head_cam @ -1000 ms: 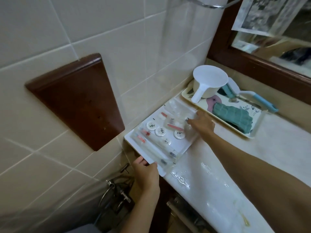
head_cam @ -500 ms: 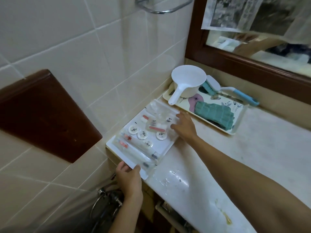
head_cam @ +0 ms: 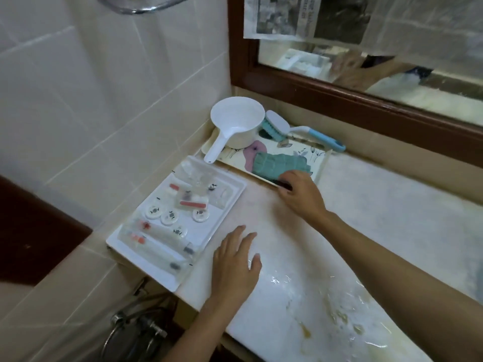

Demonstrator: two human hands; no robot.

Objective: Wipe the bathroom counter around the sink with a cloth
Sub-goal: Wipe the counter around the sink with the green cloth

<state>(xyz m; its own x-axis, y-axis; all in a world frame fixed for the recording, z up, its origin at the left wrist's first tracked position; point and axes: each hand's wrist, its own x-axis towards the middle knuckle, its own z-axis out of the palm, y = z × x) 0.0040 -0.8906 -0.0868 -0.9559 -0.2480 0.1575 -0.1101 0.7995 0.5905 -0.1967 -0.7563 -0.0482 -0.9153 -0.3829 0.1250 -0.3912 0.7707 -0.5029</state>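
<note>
Right hand (head_cam: 300,197) at the green cloth (head_cam: 274,164)
Cloth lies lengthwise on the floral tray (head_cam: 300,150), touching that hand; grip unclear. Left hand (head_cam: 232,267) flat, farther off.

Right hand (head_cam: 300,198) covers the near corner of the green cloth (head_cam: 277,164), just right of the white tray (head_cam: 217,214). Fingertips are hidden, so can't tell if they hold the cloth or the patterned tray (head_cam: 292,148). Packets (head_cam: 156,246) on the white tray: blurred, labels unreadable. Plumbing (head_cam: 136,333) below it: dark, blurred. Towel ring (head_cam: 146,7) above it and mirror (head_cam: 392,61) to its right: cut off at the top.
</note>
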